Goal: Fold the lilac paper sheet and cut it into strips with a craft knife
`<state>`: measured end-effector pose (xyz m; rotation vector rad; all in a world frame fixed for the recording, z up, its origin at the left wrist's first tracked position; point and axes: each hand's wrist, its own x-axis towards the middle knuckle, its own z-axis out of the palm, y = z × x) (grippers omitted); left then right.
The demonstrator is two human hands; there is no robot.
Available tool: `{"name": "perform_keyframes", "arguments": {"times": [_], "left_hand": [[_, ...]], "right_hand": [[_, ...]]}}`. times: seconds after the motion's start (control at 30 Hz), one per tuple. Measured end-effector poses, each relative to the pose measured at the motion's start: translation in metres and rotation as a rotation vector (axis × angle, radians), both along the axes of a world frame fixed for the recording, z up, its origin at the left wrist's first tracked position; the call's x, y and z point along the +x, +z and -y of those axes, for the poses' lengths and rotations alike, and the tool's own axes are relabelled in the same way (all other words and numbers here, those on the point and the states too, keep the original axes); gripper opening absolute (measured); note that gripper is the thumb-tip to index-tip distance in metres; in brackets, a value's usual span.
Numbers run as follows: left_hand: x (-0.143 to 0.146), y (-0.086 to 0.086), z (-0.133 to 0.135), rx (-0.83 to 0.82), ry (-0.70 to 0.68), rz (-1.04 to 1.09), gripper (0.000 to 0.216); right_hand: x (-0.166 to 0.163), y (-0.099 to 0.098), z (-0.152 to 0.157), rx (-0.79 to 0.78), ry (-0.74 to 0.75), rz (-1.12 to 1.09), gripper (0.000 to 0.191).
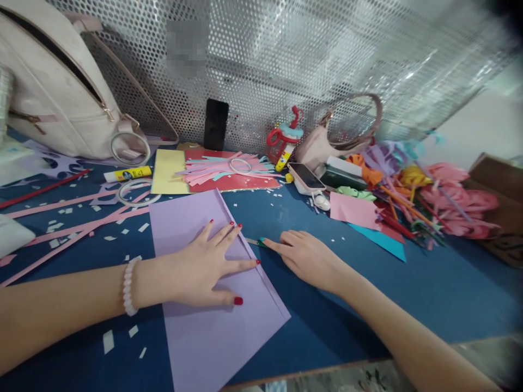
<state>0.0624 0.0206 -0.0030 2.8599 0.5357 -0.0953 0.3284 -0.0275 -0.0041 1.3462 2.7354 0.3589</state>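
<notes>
A sheet of purple paper lies on the blue tabletop, with a narrow strip along its right edge set off by a cut or crease. My left hand rests flat on the sheet, fingers spread, fingertips close to that strip. To the right of the paper, my right hand is closed around a small green craft knife. Its thin metal blade points left, toward the paper's edge. My right index finger stretches along the knife; most of the handle is hidden under the hand.
Pink paper strips, tape rolls and a glue stick lie left. Behind are yellow paper, cut strips on a red sheet and an upright phone. Coloured ribbons and a cardboard box stand right.
</notes>
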Motion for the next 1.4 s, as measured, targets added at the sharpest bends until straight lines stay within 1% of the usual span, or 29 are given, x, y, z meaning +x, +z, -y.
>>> {"name": "perform_keyframes", "arguments": {"times": [0.13,0.23,0.3,0.4,0.47,0.6,0.9,1.13,1.4], "left_hand": [[-0.001,-0.007,-0.006,0.101,-0.037,0.051,0.08],[-0.003,-0.011,-0.017,0.153,-0.003,0.033,0.085],[-0.006,-0.012,-0.025,0.14,0.007,0.003,0.083],[-0.01,-0.011,-0.031,0.087,-0.033,-0.009,0.076],[-0.011,-0.01,-0.032,0.065,-0.04,0.002,0.073],[-0.009,-0.007,-0.03,0.037,0.003,-0.018,0.071],[-0.01,-0.009,-0.029,0.041,0.025,-0.001,0.071],[-0.009,-0.007,-0.026,0.022,0.06,-0.03,0.071],[-0.009,-0.009,-0.027,0.046,0.053,-0.033,0.07]], "right_hand": [[0.0,0.0,-0.001,0.01,0.003,0.01,0.043],[0.001,0.0,0.001,0.012,0.008,0.02,0.043],[0.0,0.0,0.001,0.011,0.009,0.027,0.043],[-0.003,0.0,0.001,0.015,0.018,0.036,0.043],[-0.006,0.0,-0.002,0.023,0.019,0.042,0.043],[-0.012,0.001,-0.009,0.025,0.026,0.057,0.044],[-0.007,0.005,-0.015,-0.01,0.019,0.07,0.042],[-0.014,0.002,-0.028,0.017,0.005,0.099,0.043],[-0.012,0.003,-0.029,-0.011,-0.017,0.091,0.042]]}}
